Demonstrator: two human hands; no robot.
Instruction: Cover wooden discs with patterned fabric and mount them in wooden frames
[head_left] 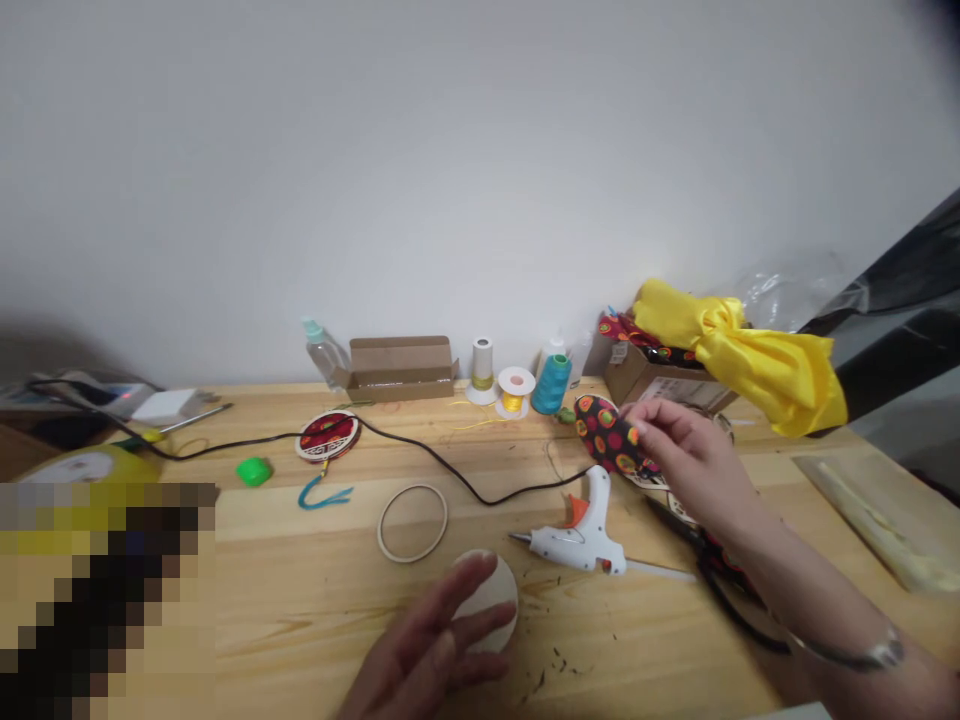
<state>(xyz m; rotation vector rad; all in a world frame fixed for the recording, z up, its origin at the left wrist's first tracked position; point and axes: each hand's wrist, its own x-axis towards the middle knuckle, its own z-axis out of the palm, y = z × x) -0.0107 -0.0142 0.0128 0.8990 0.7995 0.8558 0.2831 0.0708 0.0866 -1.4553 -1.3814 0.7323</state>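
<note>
- We have a wooden hoop (pixel 412 523) lying on the counter (pixel 300 630).
- Our left hand (pixel 424 650) is open, fingers spread, over a round wooden disc (pixel 493 590).
- A hot glue gun (pixel 581 530) lies between our hands.
- Our right hand (pixel 694 465) pinches a black patterned fabric piece (pixel 606 435), lifted above the counter.

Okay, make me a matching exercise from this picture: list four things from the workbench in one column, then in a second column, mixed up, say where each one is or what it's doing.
Things:
1. Right hand
2. Left hand
3. White hot glue gun
4. Yellow satin fabric

Places:
A. Bunched over a cardboard box
B. Lying on the wooden table
C. Pinching a dotted black fabric piece
D. Hovering over a round wooden disc

Pairs: 1-C, 2-D, 3-B, 4-A
</note>
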